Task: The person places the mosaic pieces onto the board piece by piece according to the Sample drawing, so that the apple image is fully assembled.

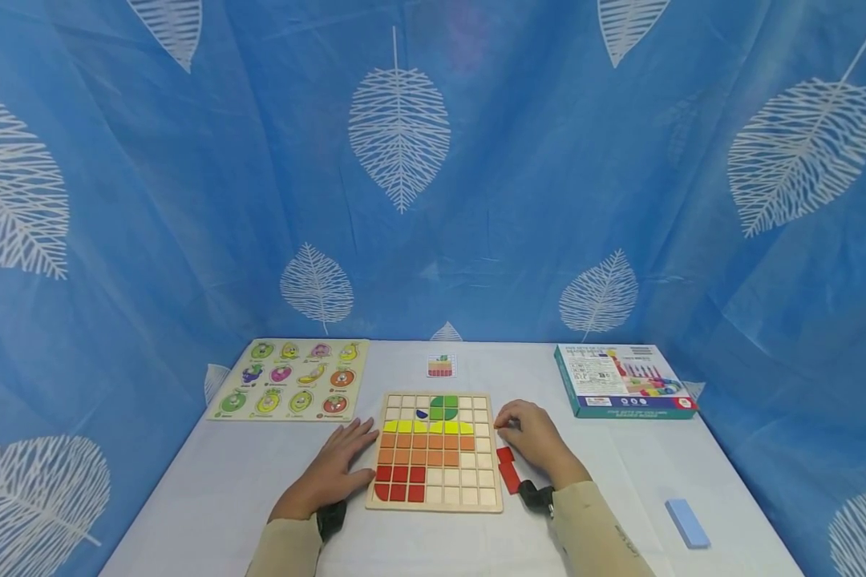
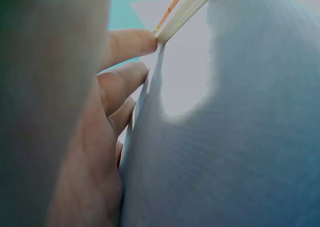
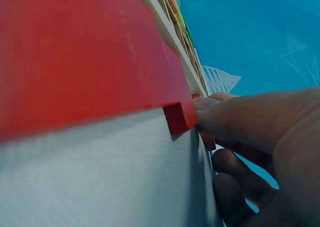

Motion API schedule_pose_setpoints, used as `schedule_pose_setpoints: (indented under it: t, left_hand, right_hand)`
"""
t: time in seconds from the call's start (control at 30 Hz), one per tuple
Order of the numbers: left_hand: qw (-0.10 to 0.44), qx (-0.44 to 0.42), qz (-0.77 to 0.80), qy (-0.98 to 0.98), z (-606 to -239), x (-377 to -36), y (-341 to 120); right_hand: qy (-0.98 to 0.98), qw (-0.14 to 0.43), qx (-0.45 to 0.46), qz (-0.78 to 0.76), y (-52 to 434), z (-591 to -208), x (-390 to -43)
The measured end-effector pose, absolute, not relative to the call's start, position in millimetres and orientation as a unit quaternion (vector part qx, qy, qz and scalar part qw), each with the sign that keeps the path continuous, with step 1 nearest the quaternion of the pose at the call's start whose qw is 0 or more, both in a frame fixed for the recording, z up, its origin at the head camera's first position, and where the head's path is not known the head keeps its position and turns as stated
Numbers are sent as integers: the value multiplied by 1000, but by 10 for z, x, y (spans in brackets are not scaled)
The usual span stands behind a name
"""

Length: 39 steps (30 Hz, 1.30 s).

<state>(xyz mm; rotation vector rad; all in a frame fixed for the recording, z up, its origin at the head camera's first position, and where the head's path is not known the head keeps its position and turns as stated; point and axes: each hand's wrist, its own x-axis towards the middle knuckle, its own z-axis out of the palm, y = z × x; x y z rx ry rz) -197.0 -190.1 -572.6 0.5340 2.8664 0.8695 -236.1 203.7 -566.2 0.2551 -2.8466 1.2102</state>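
Observation:
A wooden grid board (image 1: 487, 498) lies on the table with coloured tiles in its cells: green quarter-rounds, a small blue piece, a yellow row, orange rows and red tiles (image 1: 408, 474) at lower left. My left hand (image 1: 337, 469), fingers spread, rests at the board's left edge; in the left wrist view its fingertips (image 2: 145, 41) touch the wooden edge. Beyond the right edge my right hand (image 1: 536, 433) pinches a small orange tile (image 3: 196, 95), mostly hidden by thumb and finger. Loose red tiles (image 1: 509, 478) lie below that hand, beside the board.
A small picture card (image 1: 442, 366) lies behind the board. At the back left is a fruit puzzle board (image 1: 289, 393), at the back right a flat box (image 1: 628, 383). A blue block (image 1: 688, 523) lies at the front right. A blue leaf-patterned curtain (image 1: 476, 240) surrounds the table.

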Motion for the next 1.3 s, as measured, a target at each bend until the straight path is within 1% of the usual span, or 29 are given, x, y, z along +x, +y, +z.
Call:
schedule_pose_setpoints:
  t: [0.2,0.53,0.97,1.07,1.3]
  left_hand:
    - [51,176,286,940,-5716,-1972,-1897]
    - [39,196,296,934,-5694,-1951,-1904]
    - [43,181,294,937,-5714,-1957,-1902]
    - [46,181,294,937,-5720,-1955,-1903]
    - [42,174,292,939,-5717,-1956,-1904]
  right_hand:
    - [-918,38,82,386,2029,-5673,-2342]
    - [-924,28,57,376,2026,-5635,-2246]
    - [-921,27,59,384,2006,-5615,-2162]
    - [-919,29,70,387,1966,-5592,-2135]
    - [-902,28,147,405,1818,-5500,-2025]
